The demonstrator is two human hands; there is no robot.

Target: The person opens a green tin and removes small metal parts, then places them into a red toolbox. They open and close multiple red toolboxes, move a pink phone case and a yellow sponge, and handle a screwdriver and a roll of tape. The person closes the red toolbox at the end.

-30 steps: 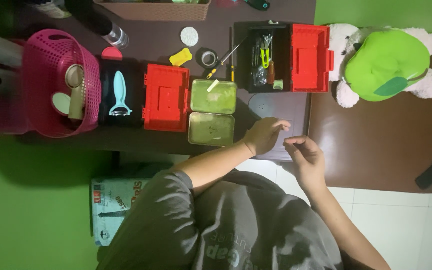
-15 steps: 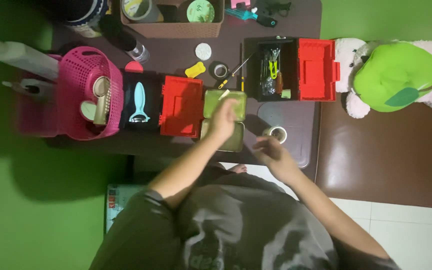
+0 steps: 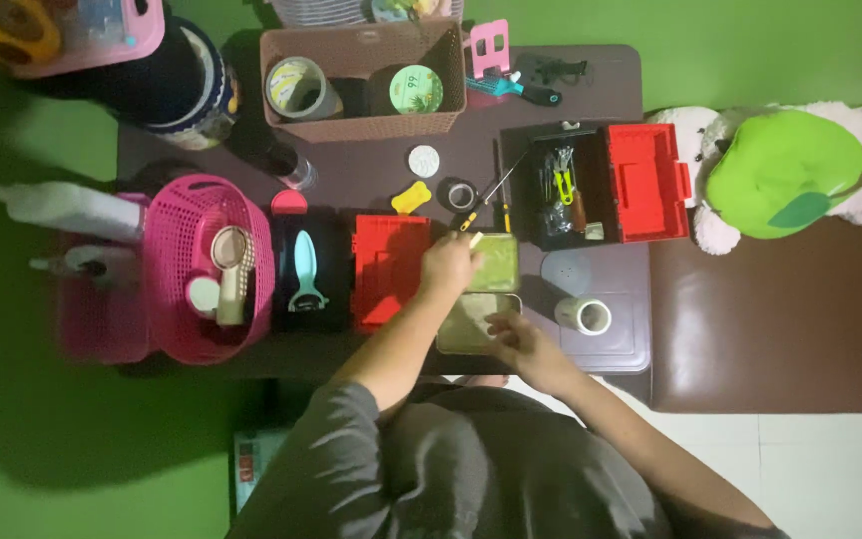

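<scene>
Two flat green tins lie side by side on the dark table. My left hand (image 3: 448,266) is at the left edge of the far tin (image 3: 498,266), its fingers pinched on a small pale strip (image 3: 474,240). My right hand (image 3: 512,334) grips the right near corner of the near tin (image 3: 459,331). A small white roll of tape (image 3: 586,315) stands on the table just right of my right hand.
An open black toolbox with a red lid (image 3: 646,183) holds small tools. A second black box (image 3: 306,271) holds a light-blue peeler. Also here are a pink basket (image 3: 184,299), a brown basket (image 3: 356,118), a yellow bone-shaped piece (image 3: 411,197) and a green-and-white plush toy (image 3: 785,170).
The view has shifted down the table. My left hand went from the table's front to the far tin. My right hand left the white tape roll standing and moved onto the near tin.
</scene>
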